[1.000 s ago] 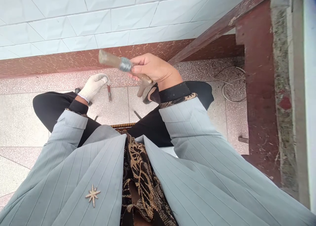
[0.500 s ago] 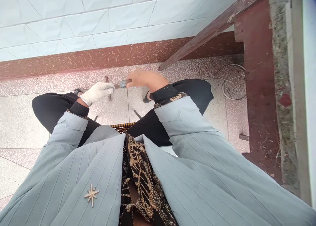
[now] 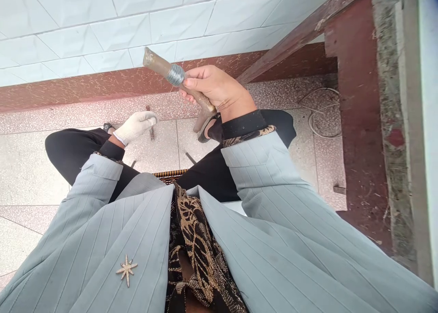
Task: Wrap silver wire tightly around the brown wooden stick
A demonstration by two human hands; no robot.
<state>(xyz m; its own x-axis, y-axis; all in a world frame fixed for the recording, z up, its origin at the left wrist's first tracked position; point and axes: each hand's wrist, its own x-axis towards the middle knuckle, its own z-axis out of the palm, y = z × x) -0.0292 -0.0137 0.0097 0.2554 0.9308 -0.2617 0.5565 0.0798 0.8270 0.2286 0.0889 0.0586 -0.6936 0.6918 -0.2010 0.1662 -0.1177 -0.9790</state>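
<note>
Right hand (image 3: pixel 219 88) holding stick (image 3: pixel 160 65), tiled wall (image 3: pixel 181 23)

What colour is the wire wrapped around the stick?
Silvery grey; the wire shows best in the head view.

stick (image 3: pixel 156 62) matt wood; wire (image 3: pixel 176 75) shiny metal

Your speckled tile floor (image 3: pixel 160 146) bears a reddish-brown stick (image 3: pixel 152 134), partly hidden, left of centre in the frame. At the right, you have a pale cable (image 3: pixel 310 121) lying in loose loops.
</note>
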